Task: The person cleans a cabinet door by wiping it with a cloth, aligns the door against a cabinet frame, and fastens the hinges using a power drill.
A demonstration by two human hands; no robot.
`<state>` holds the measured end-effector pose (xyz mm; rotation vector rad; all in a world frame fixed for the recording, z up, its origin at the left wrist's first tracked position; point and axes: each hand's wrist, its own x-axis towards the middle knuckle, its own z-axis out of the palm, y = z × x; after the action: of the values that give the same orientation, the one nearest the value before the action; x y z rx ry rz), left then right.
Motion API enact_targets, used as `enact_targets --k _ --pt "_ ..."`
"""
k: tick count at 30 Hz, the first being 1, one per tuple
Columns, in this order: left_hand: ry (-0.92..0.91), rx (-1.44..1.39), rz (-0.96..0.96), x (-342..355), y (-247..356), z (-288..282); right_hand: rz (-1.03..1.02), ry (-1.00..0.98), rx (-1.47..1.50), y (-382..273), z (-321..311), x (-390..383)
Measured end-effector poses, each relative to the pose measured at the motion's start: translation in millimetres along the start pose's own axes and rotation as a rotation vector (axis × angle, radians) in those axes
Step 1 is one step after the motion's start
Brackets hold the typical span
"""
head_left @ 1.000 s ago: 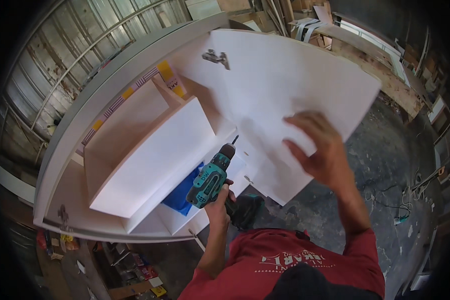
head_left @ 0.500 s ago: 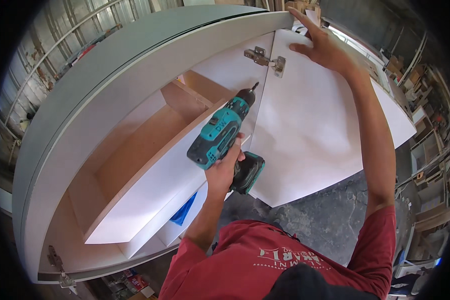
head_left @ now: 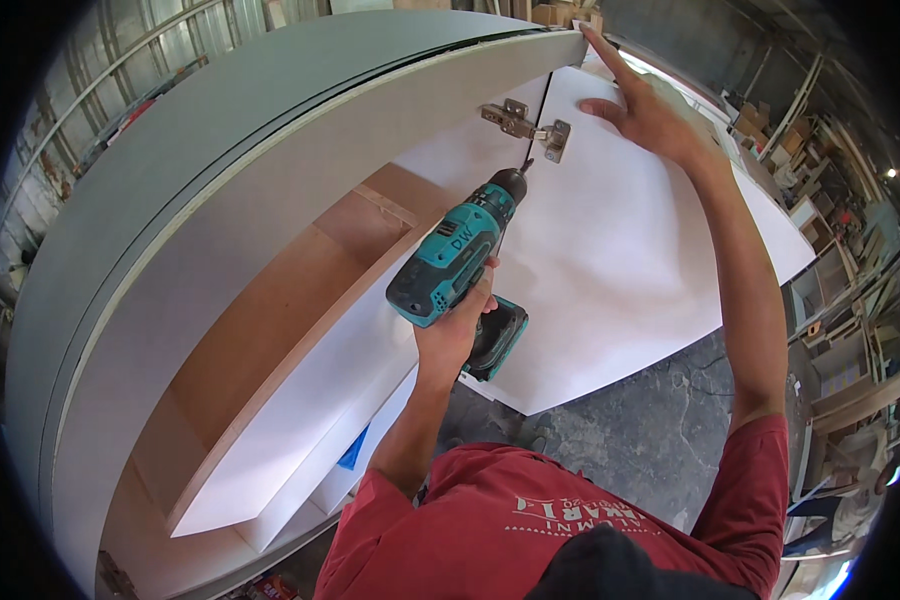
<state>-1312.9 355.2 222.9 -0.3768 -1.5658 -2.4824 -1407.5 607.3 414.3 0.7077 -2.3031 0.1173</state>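
My left hand [head_left: 450,332] is wrapped round the handle of a teal and black cordless drill [head_left: 455,250], its battery below my wrist. The drill's bit points up and away, its tip close beneath a metal cabinet hinge [head_left: 515,120]; whether they touch I cannot tell. That hinge spans the joint between the white cabinet [head_left: 300,180] and its white door [head_left: 610,270]. At the door's far edge is my right hand [head_left: 660,115], index finger stretched to the cabinet's corner and thumb apart against the door's inner face. Its other fingers are mostly hidden.
Brown-edged shelves [head_left: 260,340] divide the cabinet on the left. A blue item [head_left: 352,450] lies inside, low down. Beyond the door, wood pieces and panels [head_left: 850,370] crowd the right side over a grey concrete floor [head_left: 630,440]. A corrugated metal wall [head_left: 100,110] stands at far left.
My left hand has brought the drill up and slightly right, so its bit is nearer the hinge. My right hand stays at the door's far edge. The view has shifted a little.
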Motion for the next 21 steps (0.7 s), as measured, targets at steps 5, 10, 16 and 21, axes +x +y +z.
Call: enact_targets --k 5,10,16,21 --pt "-0.031 0.004 -0.05 4 -7 1 0.37 -0.25 0.045 -27 -12 9" --pt "-0.06 -0.054 -0.081 9 -14 7 0.149 -0.067 -0.028 -19 -2 4" --pt "-0.057 -0.069 -0.071 15 -23 8 0.431 -0.33 -0.191 -57 -31 23" --pt "-0.058 -0.055 -0.065 16 -25 8 0.493 -0.41 -0.156 -66 -40 26"
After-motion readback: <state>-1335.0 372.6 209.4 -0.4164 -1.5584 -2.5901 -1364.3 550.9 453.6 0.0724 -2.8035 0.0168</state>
